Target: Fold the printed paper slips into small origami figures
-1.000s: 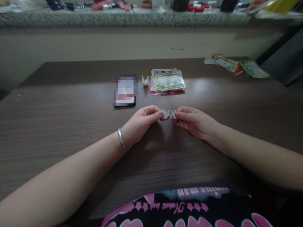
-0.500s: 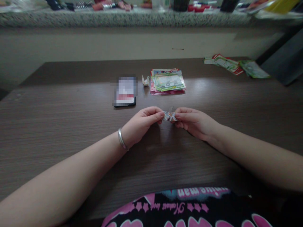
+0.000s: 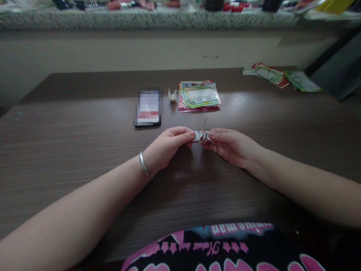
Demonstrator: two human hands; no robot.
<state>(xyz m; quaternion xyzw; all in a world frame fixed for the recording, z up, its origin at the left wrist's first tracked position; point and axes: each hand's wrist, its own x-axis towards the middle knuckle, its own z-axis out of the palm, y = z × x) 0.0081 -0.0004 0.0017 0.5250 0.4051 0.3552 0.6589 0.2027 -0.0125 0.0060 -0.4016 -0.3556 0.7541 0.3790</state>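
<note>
Both my hands meet over the middle of the dark wooden table (image 3: pixel 70 128). My left hand (image 3: pixel 169 146), with a silver bangle on its wrist, pinches the left end of a small folded paper figure (image 3: pixel 201 134). My right hand (image 3: pixel 229 145) pinches the figure's right end. The figure is printed in several colours, and a thin point sticks up from its middle. It is held just above the table top. Its underside is hidden by my fingers.
A phone (image 3: pixel 148 109) lies face up beyond my left hand. Next to it stand a tiny white folded paper piece (image 3: pixel 172 95) and a stack of printed paper squares (image 3: pixel 199 96). More printed sheets (image 3: pixel 279 77) lie at the far right. A granite ledge (image 3: pixel 158 20) runs behind.
The folded paper figure has been squeezed a little narrower between my fingertips, and its thin point now stands higher. Both hands stay in nearly the same place.
</note>
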